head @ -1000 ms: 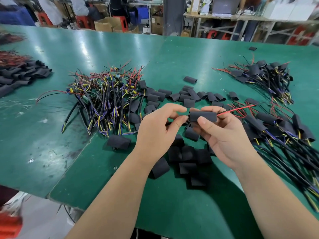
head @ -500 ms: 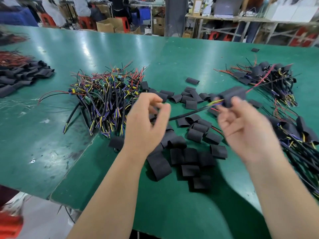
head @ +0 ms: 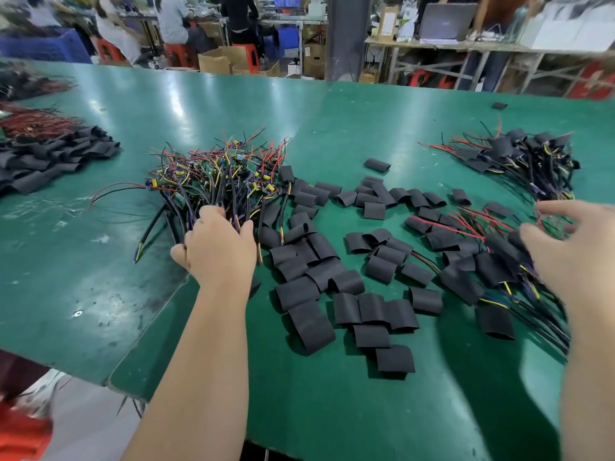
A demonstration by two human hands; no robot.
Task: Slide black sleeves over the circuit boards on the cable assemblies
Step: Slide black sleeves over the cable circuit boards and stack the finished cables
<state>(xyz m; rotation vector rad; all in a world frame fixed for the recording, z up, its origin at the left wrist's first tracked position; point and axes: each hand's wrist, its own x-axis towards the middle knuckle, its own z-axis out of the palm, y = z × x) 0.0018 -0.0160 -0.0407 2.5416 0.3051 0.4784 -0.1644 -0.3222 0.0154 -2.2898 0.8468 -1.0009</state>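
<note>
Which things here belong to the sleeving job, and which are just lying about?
Job in hand: left hand; right hand; bare cables with circuit boards; loose black sleeves; sleeved cables.

Lying about: far-left sleeve heap; red wires; cardboard boxes; laptop.

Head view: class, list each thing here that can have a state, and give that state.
left hand, fingers sunk among unsleeved cable assemblies; grip hidden.
right hand, open, holding nothing, above sleeved assemblies.
unsleeved cable assemblies, heaped, boards bare.
loose black sleeves, empty, scattered flat.
sleeved assemblies, boards covered, piled at right.
</note>
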